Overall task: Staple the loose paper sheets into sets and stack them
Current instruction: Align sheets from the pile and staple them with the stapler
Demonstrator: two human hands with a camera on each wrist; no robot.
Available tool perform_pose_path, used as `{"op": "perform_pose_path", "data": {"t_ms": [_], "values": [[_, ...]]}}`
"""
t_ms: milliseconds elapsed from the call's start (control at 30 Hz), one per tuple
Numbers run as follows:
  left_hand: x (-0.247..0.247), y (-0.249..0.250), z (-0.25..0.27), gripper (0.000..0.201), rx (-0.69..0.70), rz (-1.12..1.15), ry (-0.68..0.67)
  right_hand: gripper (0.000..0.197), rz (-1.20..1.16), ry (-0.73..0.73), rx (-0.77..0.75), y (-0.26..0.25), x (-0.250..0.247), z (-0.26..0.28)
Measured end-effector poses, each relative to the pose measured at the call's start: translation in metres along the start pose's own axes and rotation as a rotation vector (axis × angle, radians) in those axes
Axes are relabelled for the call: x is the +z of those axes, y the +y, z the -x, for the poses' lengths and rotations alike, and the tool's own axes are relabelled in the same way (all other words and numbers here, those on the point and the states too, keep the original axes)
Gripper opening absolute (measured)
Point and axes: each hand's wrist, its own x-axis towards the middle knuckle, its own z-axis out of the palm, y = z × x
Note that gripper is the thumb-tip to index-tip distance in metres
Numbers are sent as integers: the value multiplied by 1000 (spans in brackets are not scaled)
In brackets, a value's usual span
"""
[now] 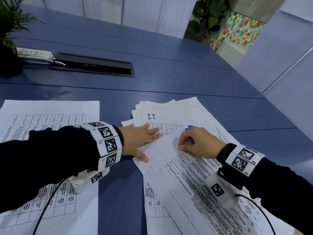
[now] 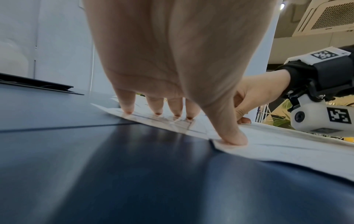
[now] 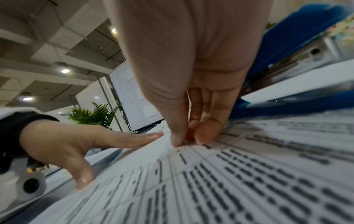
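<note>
Paper lay under both hands. The left hand [image 1: 142,138] was spread flat, fingers straight and slightly apart, pressing down on the loose sheets [image 1: 171,116] fanned out on the right half of the table [image 1: 169,73]. In the left wrist view its fingertips [image 2: 127,109] and thumb bore directly on the paper edge, the thumb on the corner nearest the camera. The right hand [image 1: 197,143] was drawn together, thumb and forefinger pinching at the top sheet [image 1: 171,150], which lay askew over the fan. In the right wrist view the fingertips [image 3: 205,133] met the thumb at the sheet's surface; whether paper was actually caught between them could not be told.

Just beyond the right hand a blue stapler [image 1: 190,127] rested on the sheets, mostly hidden by the hand in the head view. The right wrist view showed its blue body [image 3: 287,37] close beside the fingers, with paper appearing to sit in its mouth. Neither hand touched it.

The fanned sheets carried printed tables, and one bore the mark "I.T" near its top. They extended from the middle of the table toward the near right edge, under the right forearm.

On the left near part of the table lay a separate printed set [image 1: 50,112], square to the edge and partly covered by the left sleeve [image 1: 50,150].

Toward the far left, a black cable hatch [image 1: 96,66] was set into the table top, with a white power strip [image 1: 33,52] beside it and a potted plant [image 1: 10,31] at the far left corner.
</note>
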Motion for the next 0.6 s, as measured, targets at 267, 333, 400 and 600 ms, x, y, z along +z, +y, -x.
{"op": "perform_pose_path", "data": {"t_ms": [267, 333, 400, 600], "values": [[-1, 0, -1, 87, 0, 8, -5, 19, -168, 193, -44, 8, -11, 4], [-1, 0, -1, 87, -2, 11, -5, 20, -61, 197, -39, 11, -15, 5], [-1, 0, -1, 87, -2, 14, -3, 18, 51, 171, -32, 13, -17, 7], [0, 0, 0, 87, -4, 17, -5, 19, 155, 143, -45, 13, -5, 9]]}}
